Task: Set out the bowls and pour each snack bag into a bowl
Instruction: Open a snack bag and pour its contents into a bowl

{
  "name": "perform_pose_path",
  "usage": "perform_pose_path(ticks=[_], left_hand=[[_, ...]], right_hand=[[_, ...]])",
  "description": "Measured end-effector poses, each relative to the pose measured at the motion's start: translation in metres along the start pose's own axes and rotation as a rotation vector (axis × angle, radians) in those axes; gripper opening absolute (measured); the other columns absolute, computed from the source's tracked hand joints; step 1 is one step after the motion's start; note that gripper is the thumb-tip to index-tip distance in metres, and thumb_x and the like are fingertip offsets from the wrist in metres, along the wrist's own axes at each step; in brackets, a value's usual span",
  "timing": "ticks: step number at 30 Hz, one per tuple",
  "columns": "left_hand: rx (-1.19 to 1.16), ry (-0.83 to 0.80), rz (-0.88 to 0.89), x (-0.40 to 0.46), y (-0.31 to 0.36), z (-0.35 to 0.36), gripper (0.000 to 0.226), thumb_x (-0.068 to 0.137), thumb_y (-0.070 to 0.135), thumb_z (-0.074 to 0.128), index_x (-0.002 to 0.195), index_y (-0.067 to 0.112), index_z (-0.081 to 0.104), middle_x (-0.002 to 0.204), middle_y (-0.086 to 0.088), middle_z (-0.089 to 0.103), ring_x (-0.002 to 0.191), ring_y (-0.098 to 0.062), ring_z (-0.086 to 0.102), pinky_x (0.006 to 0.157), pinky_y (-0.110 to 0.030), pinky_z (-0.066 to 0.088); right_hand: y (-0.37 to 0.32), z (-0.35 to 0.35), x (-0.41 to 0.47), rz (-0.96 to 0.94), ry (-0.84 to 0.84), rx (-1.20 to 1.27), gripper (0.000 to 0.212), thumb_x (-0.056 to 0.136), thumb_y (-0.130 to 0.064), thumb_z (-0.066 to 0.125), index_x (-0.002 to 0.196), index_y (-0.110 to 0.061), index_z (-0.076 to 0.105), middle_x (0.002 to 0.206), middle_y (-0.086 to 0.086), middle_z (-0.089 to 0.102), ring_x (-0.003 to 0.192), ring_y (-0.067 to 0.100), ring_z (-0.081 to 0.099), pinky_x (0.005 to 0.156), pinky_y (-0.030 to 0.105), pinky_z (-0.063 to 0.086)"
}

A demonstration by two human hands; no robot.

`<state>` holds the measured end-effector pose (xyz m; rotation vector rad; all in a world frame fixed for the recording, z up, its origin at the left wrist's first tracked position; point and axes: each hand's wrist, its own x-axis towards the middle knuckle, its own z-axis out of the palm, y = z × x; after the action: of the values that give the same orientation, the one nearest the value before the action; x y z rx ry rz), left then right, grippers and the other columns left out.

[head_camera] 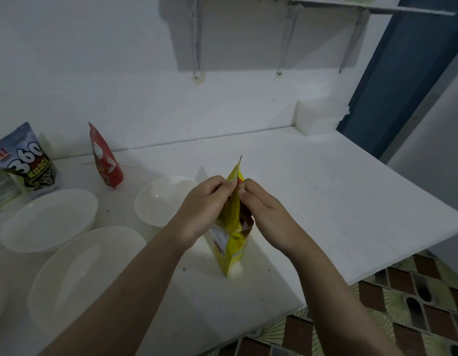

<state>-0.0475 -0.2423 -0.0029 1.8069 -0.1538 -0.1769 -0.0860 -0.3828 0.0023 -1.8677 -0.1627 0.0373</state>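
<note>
Two bare hands pinch the top edge of an upright yellow foil snack bag [234,242] standing near the middle of the white table [325,201]: left hand [207,204] and right hand [261,209] closed on it. Three translucent white plastic bowls [49,219] lie left; a red pouch [104,160] and a grey seed bag [25,160] stand far left.

Pinched between left hand [207,201] and right hand [261,209]: yellow bag [231,227] of thin printed film, creased, faintly glossy. Left of the hands: three bowls [50,219] of translucent white plastic, smooth, softly shining. Beyond them: red pouch [106,160] and grey pouch [25,160], glossy printed film. Beneath: white surface [312,201], matt, lightly speckled. Lower right: patterned tiles [415,304], slightly glossy.
</note>
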Motion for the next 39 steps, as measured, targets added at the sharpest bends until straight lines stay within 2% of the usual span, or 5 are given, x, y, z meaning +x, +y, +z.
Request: perform_pose_path(ticks=[18, 24, 29, 34, 39], left_hand=[[0.143, -0.074, -0.003, 0.002, 0.01, -0.008, 0.05, 0.097, 0.036, 0.048, 0.048, 0.035, 0.055, 0.046, 0.017, 0.044, 0.054, -0.006, 0.044, 0.065, -0.028, 0.035], [0.082, -0.159, -0.011, 0.003, 0.009, -0.012, 0.058, 0.102, 0.029, 0.041, 0.048, 0.041, 0.058, 0.045, 0.021, 0.047, 0.047, 0.004, 0.046, 0.063, -0.026, 0.035], [0.028, -0.182, -0.017, 0.002, 0.009, -0.013, 0.047, 0.104, 0.028, 0.04, 0.059, 0.029, 0.054, 0.046, 0.022, 0.048, 0.047, 0.006, 0.047, 0.062, -0.024, 0.035], [0.085, -0.172, -0.005, 0.003, 0.008, -0.015, 0.051, 0.102, 0.029, 0.041, 0.053, 0.034, 0.052, 0.053, 0.018, 0.043, 0.056, -0.005, 0.042, 0.069, -0.031, 0.035], [0.239, -0.155, 0.074, 0.003, 0.014, -0.017, 0.033, 0.1, 0.021, 0.042, 0.071, 0.008, 0.047, 0.067, -0.001, 0.043, 0.064, -0.015, 0.041, 0.065, -0.031, 0.034]], right_hand=[[0.001, 0.002, 0.009, 0.008, -0.058, 0.001, 0.025, 0.104, -0.02, 0.037, 0.081, -0.013, 0.043, 0.07, -0.004, 0.043, 0.068, 0.011, 0.042, 0.063, 0.018, 0.039], [-0.006, 0.003, 0.013, 0.037, -0.028, -0.071, 0.034, 0.104, -0.039, 0.037, 0.081, -0.014, 0.042, 0.063, -0.015, 0.042, 0.064, 0.008, 0.043, 0.064, 0.021, 0.041], [-0.005, 0.003, 0.015, 0.029, -0.034, -0.109, 0.031, 0.104, -0.032, 0.037, 0.084, -0.008, 0.039, 0.06, -0.016, 0.04, 0.065, 0.009, 0.041, 0.068, 0.031, 0.039], [-0.01, 0.002, 0.016, 0.019, -0.044, -0.164, 0.026, 0.103, -0.021, 0.038, 0.087, -0.001, 0.043, 0.067, -0.002, 0.046, 0.062, 0.01, 0.044, 0.059, 0.019, 0.04], [-0.015, -0.002, 0.015, 0.068, -0.121, -0.167, 0.022, 0.098, -0.018, 0.042, 0.093, 0.003, 0.046, 0.073, 0.003, 0.053, 0.067, 0.011, 0.05, 0.065, 0.022, 0.044]])
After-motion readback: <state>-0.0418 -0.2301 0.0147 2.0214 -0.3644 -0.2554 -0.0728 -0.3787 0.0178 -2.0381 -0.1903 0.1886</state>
